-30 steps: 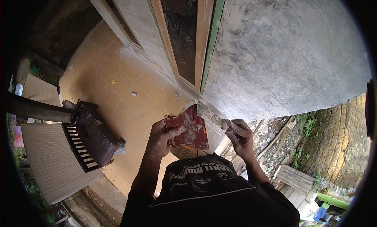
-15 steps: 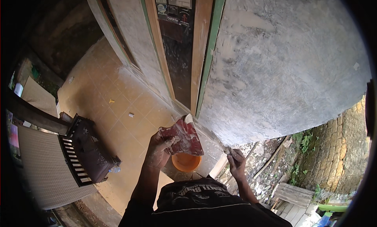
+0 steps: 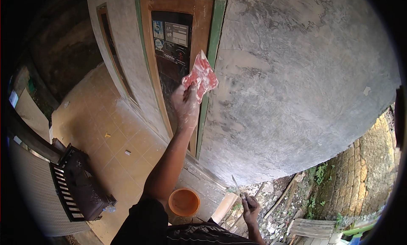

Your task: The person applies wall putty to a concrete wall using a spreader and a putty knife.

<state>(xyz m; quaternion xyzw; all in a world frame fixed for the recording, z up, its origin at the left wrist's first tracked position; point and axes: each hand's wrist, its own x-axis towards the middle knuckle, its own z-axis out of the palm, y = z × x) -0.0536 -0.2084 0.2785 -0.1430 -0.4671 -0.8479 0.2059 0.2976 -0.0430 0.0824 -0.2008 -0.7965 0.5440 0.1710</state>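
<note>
My left hand (image 3: 185, 105) is raised in front of the door, its fingers closed on a flat red board (image 3: 202, 79) smeared with white putty. The board tilts with a pointed end up, overlapping the green door frame (image 3: 214, 37) in my view. Lower down on the right, my right hand (image 3: 251, 209) is closed around the handle of a putty knife (image 3: 236, 184). The knife's thin blade points up and left, towards the foot of the grey plastered wall (image 3: 288, 92). An orange bucket (image 3: 184, 190) stands on the floor below my left forearm.
A wooden door (image 3: 199, 12) with a dark stickered panel is ahead. A dark cushioned bench (image 3: 82, 185) stands on the tiled floor (image 3: 114, 130) at the left, near small scraps. Rubble (image 3: 271, 211), poles and a stone wall (image 3: 356, 173) lie to the right.
My left hand has lifted the red board from above the bucket up to the door frame. My right hand has dropped lower with the knife, whose blade now shows. The view has shifted.
</note>
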